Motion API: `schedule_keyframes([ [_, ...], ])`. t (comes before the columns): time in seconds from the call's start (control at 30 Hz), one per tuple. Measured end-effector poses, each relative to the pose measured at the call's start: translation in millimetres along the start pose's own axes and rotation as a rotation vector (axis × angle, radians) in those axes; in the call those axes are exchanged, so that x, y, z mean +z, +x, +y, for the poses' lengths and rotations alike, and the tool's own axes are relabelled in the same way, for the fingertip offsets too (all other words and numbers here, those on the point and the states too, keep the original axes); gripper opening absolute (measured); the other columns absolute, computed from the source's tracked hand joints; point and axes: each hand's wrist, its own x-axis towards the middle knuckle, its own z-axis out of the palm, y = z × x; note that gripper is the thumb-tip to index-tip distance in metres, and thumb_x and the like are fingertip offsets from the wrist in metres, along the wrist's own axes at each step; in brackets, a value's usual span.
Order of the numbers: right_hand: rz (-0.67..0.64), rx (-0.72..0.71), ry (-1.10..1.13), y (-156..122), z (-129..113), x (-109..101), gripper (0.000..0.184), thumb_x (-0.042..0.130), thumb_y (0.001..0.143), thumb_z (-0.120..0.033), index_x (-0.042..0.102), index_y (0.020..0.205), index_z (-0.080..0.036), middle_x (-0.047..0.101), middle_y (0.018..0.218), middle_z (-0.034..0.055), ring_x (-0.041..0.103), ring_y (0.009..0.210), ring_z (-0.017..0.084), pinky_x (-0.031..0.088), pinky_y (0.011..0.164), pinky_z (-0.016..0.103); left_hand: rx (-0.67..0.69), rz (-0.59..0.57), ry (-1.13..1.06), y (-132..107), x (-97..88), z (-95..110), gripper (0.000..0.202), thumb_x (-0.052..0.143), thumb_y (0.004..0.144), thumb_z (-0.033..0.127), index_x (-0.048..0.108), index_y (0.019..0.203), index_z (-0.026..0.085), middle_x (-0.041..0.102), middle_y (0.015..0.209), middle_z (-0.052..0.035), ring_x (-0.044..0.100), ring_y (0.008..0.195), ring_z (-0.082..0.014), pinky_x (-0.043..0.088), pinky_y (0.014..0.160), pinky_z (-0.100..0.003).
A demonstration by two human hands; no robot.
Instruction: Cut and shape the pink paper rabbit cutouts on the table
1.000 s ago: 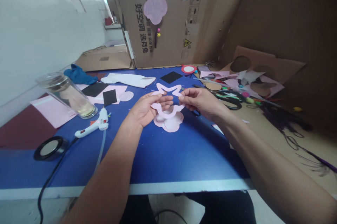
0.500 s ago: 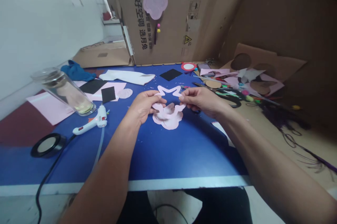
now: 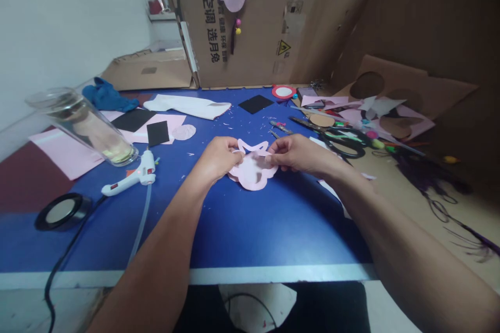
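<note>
A thin pink paper outline [image 3: 250, 148] with two pointed tips is stretched between my hands. My left hand [image 3: 219, 158] pinches its left side between thumb and fingers, and my right hand [image 3: 292, 152] pinches the right side. Directly beneath lies a pink scalloped paper cutout [image 3: 250, 172], its lower lobes showing on the blue table [image 3: 250, 234]. The outline overlaps the cutout's edge; whether the two touch all around I cannot tell.
Left of my hands lie a white glue gun [image 3: 130, 176] with a cord, a roll of black tape [image 3: 62, 212] and a tilted glass of liquid [image 3: 97, 132]. Black-handled scissors [image 3: 347, 148] and paper scraps [image 3: 390, 114] crowd the right. Cardboard [image 3: 261, 20] stands behind.
Both hands have brought the pink outline down and nearer to the cutout, so it now overlaps it. The head view has tilted slightly downward.
</note>
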Motion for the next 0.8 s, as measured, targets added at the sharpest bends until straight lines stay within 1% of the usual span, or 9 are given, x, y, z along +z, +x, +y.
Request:
schedule_keyframes([
  [0.1, -0.003, -0.011, 0.003, 0.4, 0.2, 3.2, 0.030, 0.089, 0.071, -0.043, 0.070, 0.075, -0.021, 0.067, 0.060, 0.0000, 0.054, 0.054, 0.013, 0.034, 0.048, 0.025, 0.021, 0.002, 0.049, -0.7, -0.1, 0.3, 0.023, 0.064, 0.071, -0.002, 0.075, 0.073, 0.017, 0.064, 0.057, -0.0014, 0.056, 0.046, -0.0140, 0.043, 0.049, -0.026],
  [0.2, 0.012, -0.017, -0.033, 0.8, 1.4, 5.3, 0.026, 0.087, 0.072, -0.041, 0.070, 0.074, -0.021, 0.068, 0.061, 0.0004, 0.056, 0.054, 0.014, 0.037, 0.051, 0.026, 0.046, 0.005, 0.102, 0.2, -1.1, -1.3, 0.022, 0.067, 0.069, -0.002, 0.076, 0.071, 0.018, 0.062, 0.056, -0.0001, 0.053, 0.046, -0.0130, 0.044, 0.051, -0.026],
  [0.3, 0.061, -0.013, -0.163, 0.2, 2.5, 6.4, 0.018, 0.083, 0.076, -0.036, 0.072, 0.077, -0.021, 0.071, 0.064, 0.0005, 0.059, 0.057, 0.015, 0.037, 0.052, 0.026, 0.055, 0.010, 0.163, 1.5, -2.3, -3.7, 0.022, 0.067, 0.071, 0.001, 0.078, 0.076, 0.019, 0.064, 0.059, -0.0007, 0.055, 0.050, -0.0140, 0.045, 0.053, -0.026],
  [0.43, 0.120, -0.038, -0.336, -1.1, 2.6, 7.5, 0.010, 0.079, 0.079, -0.031, 0.075, 0.080, -0.022, 0.074, 0.070, 0.0000, 0.061, 0.061, 0.015, 0.036, 0.055, 0.027, 0.085, 0.034, 0.237, 2.5, -3.9, -5.9, 0.023, 0.069, 0.072, 0.004, 0.081, 0.082, 0.019, 0.071, 0.068, -0.0034, 0.060, 0.058, -0.0163, 0.046, 0.058, -0.026],
  [0.53, 0.132, -0.048, -0.375, -1.9, 1.9, 8.0, 0.008, 0.077, 0.080, -0.029, 0.075, 0.083, -0.022, 0.076, 0.075, -0.0001, 0.063, 0.065, 0.016, 0.037, 0.057, 0.028, 0.093, 0.055, 0.287, 2.3, -4.6, -4.4, 0.022, 0.070, 0.071, 0.003, 0.081, 0.081, 0.019, 0.072, 0.069, -0.0039, 0.059, 0.059, -0.0160, 0.042, 0.057, -0.025],
  [0.67, 0.119, -0.036, -0.359, -2.6, 1.3, 8.1, 0.006, 0.077, 0.081, -0.028, 0.075, 0.084, -0.023, 0.078, 0.077, 0.0003, 0.066, 0.068, 0.017, 0.039, 0.058, 0.028, 0.075, 0.084, 0.325, 1.0, -5.9, 0.3, 0.025, 0.069, 0.069, 0.002, 0.082, 0.079, 0.021, 0.068, 0.063, -0.0010, 0.052, 0.054, -0.0147, 0.034, 0.054, -0.026],
  [0.8, 0.128, -0.061, -0.372, -2.7, 1.9, 8.1, 0.007, 0.077, 0.082, -0.028, 0.077, 0.087, -0.024, 0.079, 0.080, 0.0004, 0.067, 0.071, 0.017, 0.040, 0.060, 0.028, 0.087, 0.088, 0.318, 0.8, -7.8, 1.0, 0.030, 0.067, 0.069, 0.001, 0.083, 0.082, 0.022, 0.065, 0.060, 0.0004, 0.049, 0.054, -0.0146, 0.032, 0.056, -0.027],
])
